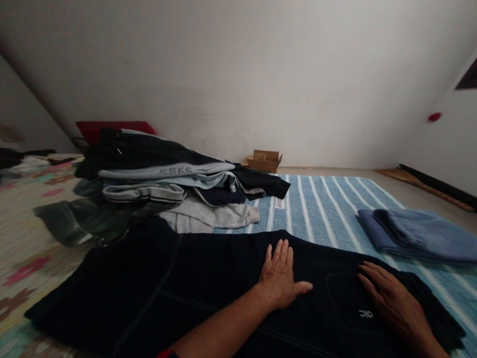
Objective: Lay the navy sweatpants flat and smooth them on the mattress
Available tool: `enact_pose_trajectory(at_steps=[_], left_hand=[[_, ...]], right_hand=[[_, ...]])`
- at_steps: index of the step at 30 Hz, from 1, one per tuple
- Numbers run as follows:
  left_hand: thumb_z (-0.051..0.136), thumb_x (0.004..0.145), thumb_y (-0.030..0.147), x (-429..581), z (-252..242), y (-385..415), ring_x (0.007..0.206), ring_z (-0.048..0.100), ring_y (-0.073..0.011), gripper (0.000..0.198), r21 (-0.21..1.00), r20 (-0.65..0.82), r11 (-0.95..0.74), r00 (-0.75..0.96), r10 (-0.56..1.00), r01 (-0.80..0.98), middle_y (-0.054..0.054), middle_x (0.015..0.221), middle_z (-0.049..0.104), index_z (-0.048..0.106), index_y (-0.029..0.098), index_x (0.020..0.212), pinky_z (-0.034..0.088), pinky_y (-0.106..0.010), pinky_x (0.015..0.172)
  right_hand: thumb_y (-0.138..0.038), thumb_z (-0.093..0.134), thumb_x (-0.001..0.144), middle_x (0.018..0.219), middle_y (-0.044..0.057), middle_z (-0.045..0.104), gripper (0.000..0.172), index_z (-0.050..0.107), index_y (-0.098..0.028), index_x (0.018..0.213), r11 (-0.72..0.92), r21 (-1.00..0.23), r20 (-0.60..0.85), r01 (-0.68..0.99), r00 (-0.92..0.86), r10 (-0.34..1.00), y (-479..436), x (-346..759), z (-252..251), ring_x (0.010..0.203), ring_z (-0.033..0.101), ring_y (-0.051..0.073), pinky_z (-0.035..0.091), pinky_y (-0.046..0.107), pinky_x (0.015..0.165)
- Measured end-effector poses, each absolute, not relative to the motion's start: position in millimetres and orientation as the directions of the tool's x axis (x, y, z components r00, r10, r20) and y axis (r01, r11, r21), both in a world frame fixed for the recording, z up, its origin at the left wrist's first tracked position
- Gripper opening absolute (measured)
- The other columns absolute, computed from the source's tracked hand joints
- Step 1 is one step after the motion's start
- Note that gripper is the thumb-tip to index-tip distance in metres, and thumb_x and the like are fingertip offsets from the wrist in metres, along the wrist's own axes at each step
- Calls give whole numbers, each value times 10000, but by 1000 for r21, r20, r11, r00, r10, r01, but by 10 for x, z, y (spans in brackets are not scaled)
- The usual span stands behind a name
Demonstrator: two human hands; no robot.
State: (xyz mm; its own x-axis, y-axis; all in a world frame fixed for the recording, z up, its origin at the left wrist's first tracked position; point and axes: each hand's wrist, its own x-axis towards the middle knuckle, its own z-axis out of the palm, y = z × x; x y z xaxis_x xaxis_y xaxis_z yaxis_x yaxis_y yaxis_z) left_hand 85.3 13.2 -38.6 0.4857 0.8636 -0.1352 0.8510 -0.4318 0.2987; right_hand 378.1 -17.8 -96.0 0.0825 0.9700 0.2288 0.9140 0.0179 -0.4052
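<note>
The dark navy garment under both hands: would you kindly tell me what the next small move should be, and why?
I would probably slide the right hand outward past the stitched pocket of the dark navy garment. Both hands lie flat on the cloth, but its edge beyond the right hand looks rumpled, while the part near the left hand appears fairly smooth.

And here we go, the left hand (278, 274) is down flat, palm lowered, fingers slightly spread and pointing away, thumb kicked wide to the right! The bare left forearm (219, 328) angles in from the bottom edge. Over to its right, well apart, the right hand (393, 303) lies palm down too, fingers slanting up and left, its right forearm (428, 344) running off the lower corner!
</note>
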Motion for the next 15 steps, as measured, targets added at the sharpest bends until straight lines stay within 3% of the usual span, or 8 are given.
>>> enact_pose_trajectory(at_steps=[7, 15], left_hand=[[226, 781, 762, 856, -442, 136, 1386, -133, -264, 986, 350, -178, -408, 488, 854, 843, -163, 1517, -41, 130, 43, 1449, -46, -512, 1112], [237, 790, 746, 563, -250, 11, 1381, -159, -245, 975, 349, -133, -357, 422, 897, 867, -157, 1514, -59, 135, 32, 1446, -86, -475, 1111]], right_hand=[[-581, 357, 822, 1215, 62, 595, 523, 665, -223, 1047, 52, -360, 277, 932, 54, 959, -181, 3831, -1004, 1122, 548, 258, 438, 449, 973], [-509, 353, 780, 1101, 83, 658, 496, 718, -214, 940, 225, -213, 349, 951, -141, 926, -190, 3952, -1043, 1029, 610, 270, 508, 430, 893]])
